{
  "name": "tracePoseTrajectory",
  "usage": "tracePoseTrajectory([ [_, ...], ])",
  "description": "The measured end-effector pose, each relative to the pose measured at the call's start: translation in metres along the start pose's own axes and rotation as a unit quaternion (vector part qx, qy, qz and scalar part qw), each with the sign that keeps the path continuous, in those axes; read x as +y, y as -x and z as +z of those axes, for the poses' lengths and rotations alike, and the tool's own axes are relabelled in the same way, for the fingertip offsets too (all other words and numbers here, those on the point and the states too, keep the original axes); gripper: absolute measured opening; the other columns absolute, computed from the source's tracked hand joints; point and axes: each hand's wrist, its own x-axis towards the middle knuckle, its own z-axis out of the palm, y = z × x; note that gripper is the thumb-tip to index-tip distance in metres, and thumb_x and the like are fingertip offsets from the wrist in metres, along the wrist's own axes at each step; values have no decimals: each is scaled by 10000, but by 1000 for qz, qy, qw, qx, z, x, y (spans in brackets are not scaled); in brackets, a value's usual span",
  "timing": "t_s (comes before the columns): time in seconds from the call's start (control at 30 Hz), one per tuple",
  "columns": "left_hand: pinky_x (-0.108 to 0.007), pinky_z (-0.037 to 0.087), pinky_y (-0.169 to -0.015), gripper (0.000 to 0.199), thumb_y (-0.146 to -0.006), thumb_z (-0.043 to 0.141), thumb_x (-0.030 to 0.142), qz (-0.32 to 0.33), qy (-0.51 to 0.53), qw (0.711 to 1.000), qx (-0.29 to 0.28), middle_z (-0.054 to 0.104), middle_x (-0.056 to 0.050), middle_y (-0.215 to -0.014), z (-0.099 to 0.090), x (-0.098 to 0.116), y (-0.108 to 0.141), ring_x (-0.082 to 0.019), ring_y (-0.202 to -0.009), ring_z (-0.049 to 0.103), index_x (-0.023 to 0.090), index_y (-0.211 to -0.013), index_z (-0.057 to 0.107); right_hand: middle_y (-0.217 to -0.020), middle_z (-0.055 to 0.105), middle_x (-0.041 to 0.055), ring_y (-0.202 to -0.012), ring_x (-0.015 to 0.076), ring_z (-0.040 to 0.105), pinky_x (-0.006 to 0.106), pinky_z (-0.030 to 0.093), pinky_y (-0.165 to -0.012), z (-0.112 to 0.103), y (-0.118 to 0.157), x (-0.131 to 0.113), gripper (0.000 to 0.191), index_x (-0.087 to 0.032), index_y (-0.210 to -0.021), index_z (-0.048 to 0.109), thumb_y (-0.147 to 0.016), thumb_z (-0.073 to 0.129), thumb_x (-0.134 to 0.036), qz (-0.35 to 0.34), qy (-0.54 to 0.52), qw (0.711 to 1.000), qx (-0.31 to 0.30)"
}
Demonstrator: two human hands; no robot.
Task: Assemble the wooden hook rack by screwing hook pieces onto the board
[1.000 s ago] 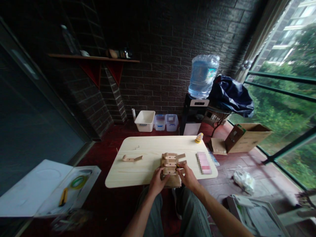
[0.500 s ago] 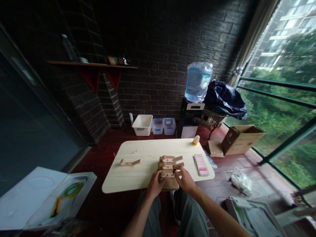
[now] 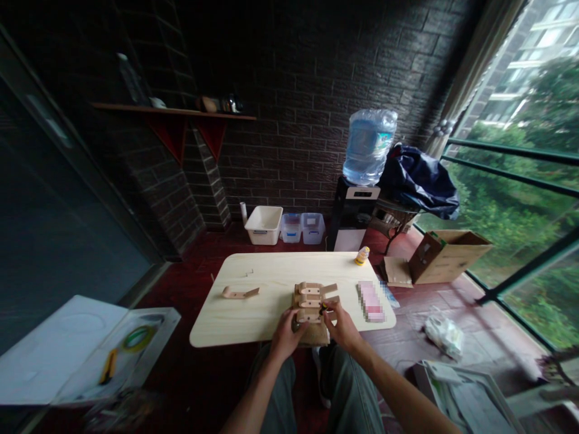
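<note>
A wooden rack (image 3: 295, 296) with several curved wooden hooks lies at the table's near edge. My left hand (image 3: 287, 335) curls around the left end of the nearest wooden hook (image 3: 309, 314), thumb and fingers pressed on it. At that hook's right end, my right hand (image 3: 342, 329) pinches a small black-and-yellow tool (image 3: 324, 308); its tip is hidden. A loose wooden hook (image 3: 239, 294) rests on the left part of the table, and a few small screws (image 3: 249, 273) lie behind it.
The pale table (image 3: 266, 265) carries a yellow-capped bottle (image 3: 362, 256) at the back right and a pixelated pink item (image 3: 371, 301). Beyond stand plastic bins (image 3: 265, 226) and a water dispenser (image 3: 357, 211). An open case (image 3: 154, 349) is at left, a cardboard box (image 3: 446, 259) at right.
The view has shifted slightly, so the surroundings sit a little differently. Both hands stay at the nearest hook; the fingers of my right hand have turned slightly around the tool.
</note>
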Motion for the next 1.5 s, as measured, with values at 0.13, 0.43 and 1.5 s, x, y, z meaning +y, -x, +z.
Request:
tracePoseTrajectory([
  [0.13,-471,490,-1134,480,-882,672,549,-4,-4,1000,-6,650,-105,-1361,0,0,-1,-272,-1304,612,259,-1260,612,-1127,738,109,-1043,241,732,429,604,-912,1,0,4,243,-235,-1233,571,-995,553,-285,-3,-1,1000,10],
  [0.43,-480,487,-1131,542,-856,674,571,-18,5,1000,0,652,-122,-1380,1,-2,2,-297,-1320,609,246,-1284,606,-1185,735,118,-1091,253,726,441,593,-945,-4,-4,-9,270,-241,-1217,581,-948,590,-223,-19,7,1000,-15],
  [1.5,-466,492,-1129,499,-879,658,544,-7,-11,1000,-6,657,-111,-1368,-4,4,3,-281,-1308,612,251,-1281,618,-1184,736,113,-1131,245,714,437,589,-971,3,-8,-8,275,-244,-1228,573,-955,572,-213,-29,-21,999,-29],
])
